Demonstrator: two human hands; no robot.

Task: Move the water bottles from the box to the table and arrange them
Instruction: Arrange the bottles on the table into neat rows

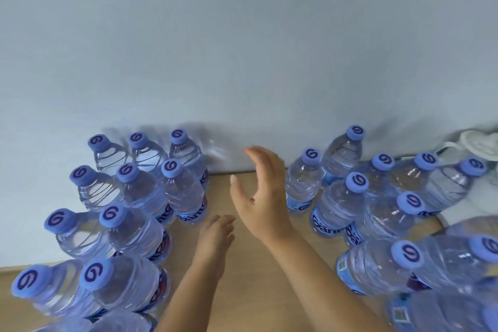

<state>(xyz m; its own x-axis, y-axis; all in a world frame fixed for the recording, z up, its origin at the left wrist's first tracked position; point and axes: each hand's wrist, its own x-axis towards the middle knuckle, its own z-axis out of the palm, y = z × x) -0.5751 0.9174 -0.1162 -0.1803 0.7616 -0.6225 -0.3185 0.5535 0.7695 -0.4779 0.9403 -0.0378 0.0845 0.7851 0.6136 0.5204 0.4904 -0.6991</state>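
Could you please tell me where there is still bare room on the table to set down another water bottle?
The widest bare strip of table runs between the left cluster of bottles and the right cluster of bottles, back to the wall; the left hand and right hand occupy it now. Both clusters are tightly packed. White cloth fills the far-right corner.

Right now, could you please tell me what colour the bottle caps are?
The bottle caps are light blue with a dark purple swirl, clearest in the head view.
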